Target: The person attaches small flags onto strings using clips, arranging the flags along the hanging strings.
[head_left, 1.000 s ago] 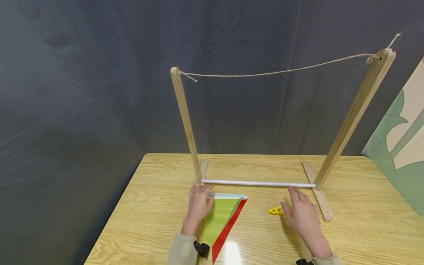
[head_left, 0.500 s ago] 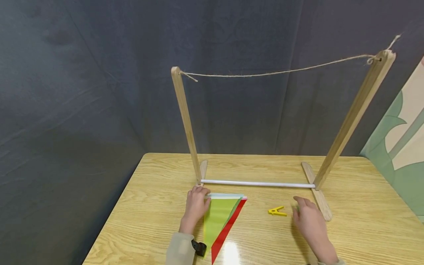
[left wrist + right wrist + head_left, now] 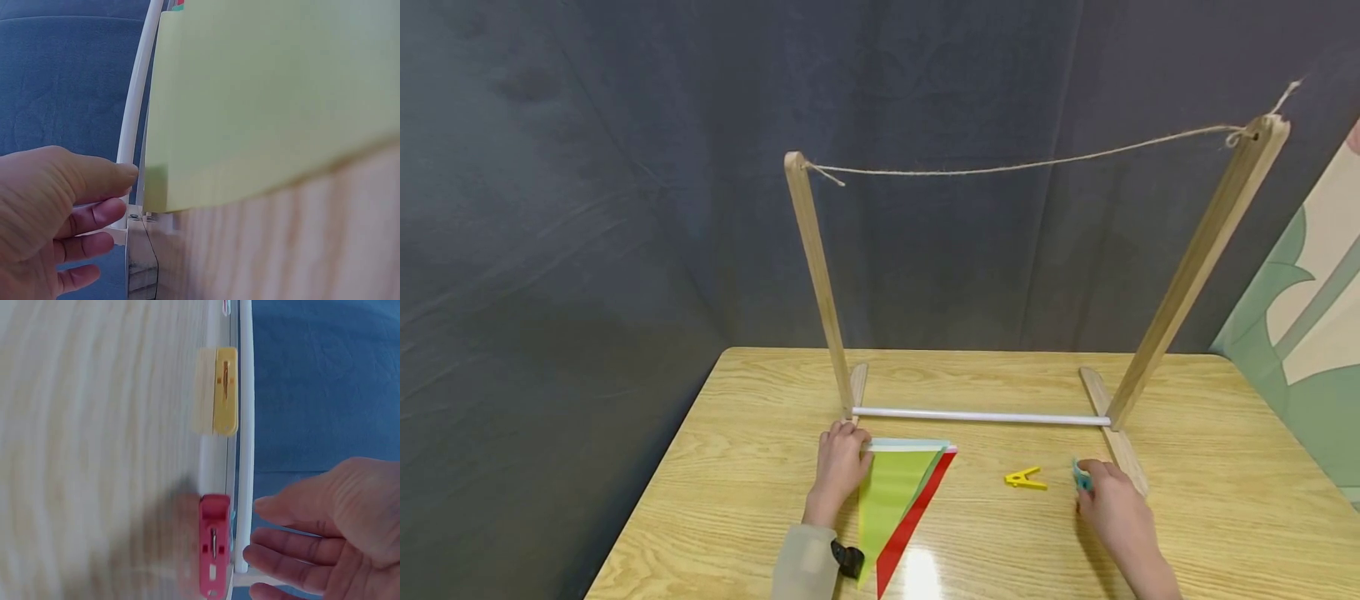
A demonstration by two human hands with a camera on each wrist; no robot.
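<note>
Several triangular pennants lie stacked on the table, with a yellow-green pennant on top and a red pennant showing beneath at the right. My left hand is at the stack's upper left corner, its fingertips right at the edge; the left wrist view shows a gap between thumb and fingers. To the right, my right hand hovers with its fingertips beside a teal clothespin. Its thumb and fingers are apart. A red clothespin shows in the right wrist view; in the head view the hand hides it.
A yellow clothespin lies between the pennants and my right hand. Behind stands a frame with wooden posts, a white rod along the bottom and a twine line strung across the top. A dark curtain hangs behind the table.
My right hand has moved right and toward me, away from the yellow clothespin, uncovering it and then the teal one. My left hand has stayed almost still at the pennants.
</note>
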